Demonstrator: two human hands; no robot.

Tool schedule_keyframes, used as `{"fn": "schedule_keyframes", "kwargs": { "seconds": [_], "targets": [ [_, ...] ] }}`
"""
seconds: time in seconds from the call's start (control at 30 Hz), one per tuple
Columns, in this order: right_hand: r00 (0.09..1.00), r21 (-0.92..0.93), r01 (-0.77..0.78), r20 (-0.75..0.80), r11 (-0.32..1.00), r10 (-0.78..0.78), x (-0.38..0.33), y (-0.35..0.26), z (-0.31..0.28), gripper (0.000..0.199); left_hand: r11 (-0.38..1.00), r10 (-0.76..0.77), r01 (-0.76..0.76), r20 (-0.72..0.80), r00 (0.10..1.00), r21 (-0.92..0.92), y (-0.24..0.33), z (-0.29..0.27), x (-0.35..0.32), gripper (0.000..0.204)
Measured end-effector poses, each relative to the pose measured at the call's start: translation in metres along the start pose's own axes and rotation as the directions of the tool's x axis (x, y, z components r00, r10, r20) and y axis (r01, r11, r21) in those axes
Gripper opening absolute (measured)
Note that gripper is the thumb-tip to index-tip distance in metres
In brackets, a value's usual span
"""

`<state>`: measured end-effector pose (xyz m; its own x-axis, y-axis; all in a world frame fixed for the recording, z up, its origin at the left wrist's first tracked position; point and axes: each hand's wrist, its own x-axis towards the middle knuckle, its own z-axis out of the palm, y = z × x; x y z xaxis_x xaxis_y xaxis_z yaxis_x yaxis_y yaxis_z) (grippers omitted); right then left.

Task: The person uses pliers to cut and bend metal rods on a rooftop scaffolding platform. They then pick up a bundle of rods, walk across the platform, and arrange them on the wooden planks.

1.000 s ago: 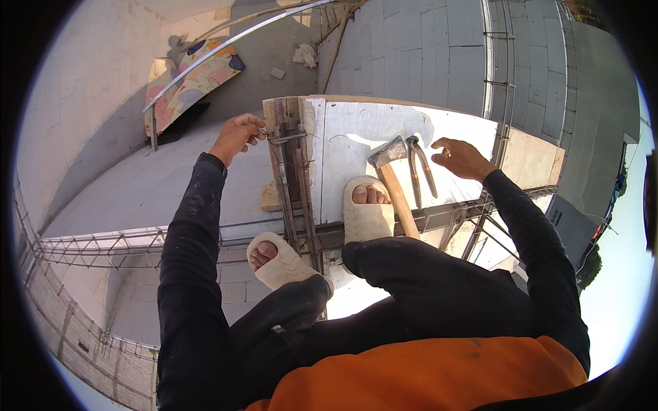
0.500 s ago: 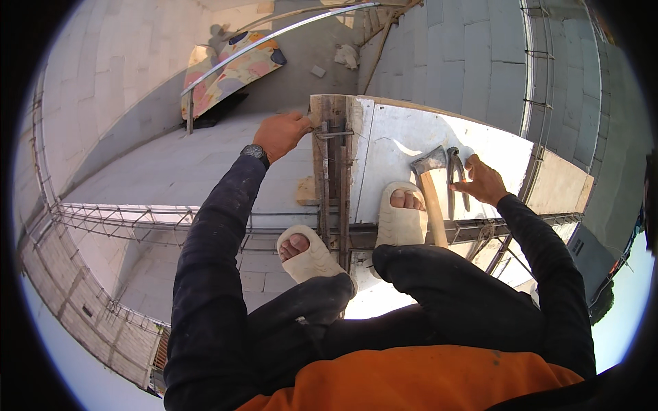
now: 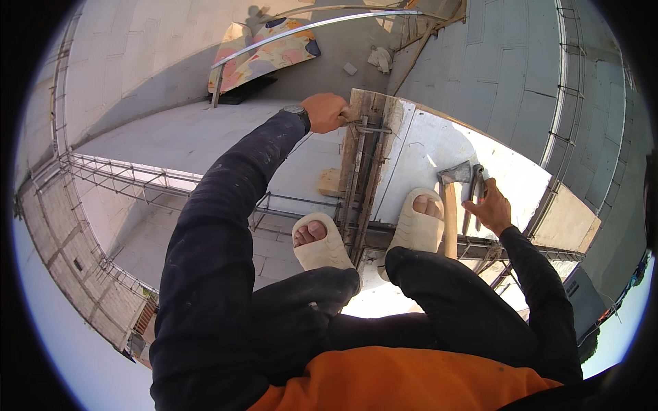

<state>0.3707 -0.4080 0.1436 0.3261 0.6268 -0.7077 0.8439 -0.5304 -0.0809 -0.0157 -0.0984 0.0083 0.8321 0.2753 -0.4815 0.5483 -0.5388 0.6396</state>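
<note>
The right hand (image 3: pixel 490 209) had dropped from open air onto the pincers (image 3: pixel 476 185) beside the hatchet (image 3: pixel 452 185), fingers closing round them. The left hand (image 3: pixel 325 111) stayed clenched on the wooden formwork (image 3: pixel 363 157), steadying it for the tool work.

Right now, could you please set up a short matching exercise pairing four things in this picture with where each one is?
Things:
1. left hand
2. right hand
3. hatchet
4. colourful board

Places:
A. lying on the white panel beside the right sandal
B. leaning against the far wall
C. gripping the top of the wooden frame
D. closed on pliers next to the hatchet

Pairs: 1-C, 2-D, 3-A, 4-B
</note>
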Motion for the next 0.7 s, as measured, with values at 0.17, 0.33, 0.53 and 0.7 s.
{"fn": "schedule_keyframes", "kwargs": {
  "seconds": [0.17,0.33,0.53,0.7],
  "targets": [
    [0.999,0.098,-0.040,0.012,0.994,0.039,0.003,0.013,-0.001,0.053,0.942,-0.216,0.212,0.011,0.976,-0.260,0.017,-0.019,-0.026,0.032],
    [0.997,0.508,-0.078,0.047,0.858,0.063,-0.006,-0.017,-0.050,0.028,0.924,-0.216,0.227,0.069,0.974,-0.308,0.005,-0.034,-0.071,0.033],
    [0.741,0.730,-0.152,0.530,0.667,-0.412,-0.021,-0.193,-0.089,0.036,0.980,-0.197,0.196,-0.159,0.967,-0.022,-0.012,-0.047,-0.141,0.028],
    [0.595,0.777,-0.594,0.599,0.207,-0.536,-0.007,-0.310,0.001,0.040,0.960,-0.281,0.269,-0.280,0.918,-0.083,-0.002,-0.064,-0.147,0.023]
  ]
}}
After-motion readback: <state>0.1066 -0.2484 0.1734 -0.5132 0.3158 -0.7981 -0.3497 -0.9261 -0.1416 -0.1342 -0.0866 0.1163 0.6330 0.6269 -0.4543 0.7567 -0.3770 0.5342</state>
